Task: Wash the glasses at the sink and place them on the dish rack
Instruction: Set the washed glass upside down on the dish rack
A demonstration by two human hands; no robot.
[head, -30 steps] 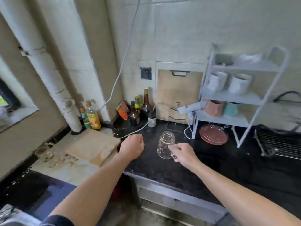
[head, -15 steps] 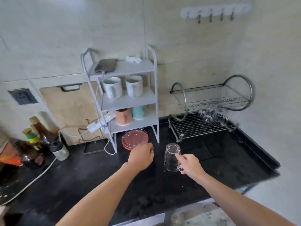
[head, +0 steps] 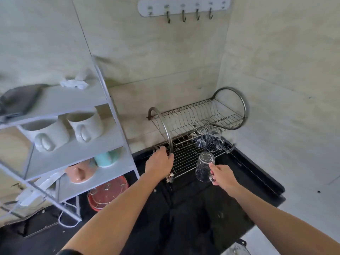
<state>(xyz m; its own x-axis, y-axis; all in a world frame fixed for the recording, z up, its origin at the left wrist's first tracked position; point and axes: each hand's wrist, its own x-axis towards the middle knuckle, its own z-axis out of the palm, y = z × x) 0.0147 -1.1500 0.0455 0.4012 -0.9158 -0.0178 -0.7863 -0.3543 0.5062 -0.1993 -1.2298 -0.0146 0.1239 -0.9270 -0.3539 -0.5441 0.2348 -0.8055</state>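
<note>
My right hand [head: 223, 173] grips the handle of a clear glass mug [head: 204, 166], held upside down just over the front edge of the wire dish rack [head: 185, 155]. My left hand [head: 160, 161] is curled around the rack's left hoop at the front corner. Several clear glasses [head: 208, 138] stand upside down on the rack's lower tier at the back right. The upper tier of the rack holds nothing.
A white shelf unit [head: 77, 129] stands left of the rack with white mugs [head: 83, 126], a pink cup [head: 78, 173] and a teal cup [head: 105, 158]. A red lid [head: 107, 191] lies under it on the black counter [head: 193, 208]. Hooks [head: 184, 8] hang on the wall above.
The view has swung right from the bottle corner to the dish rack. My right hand carried the upturned glass mug to the rack's front; my left hand moved onto the rack's hoop.
</note>
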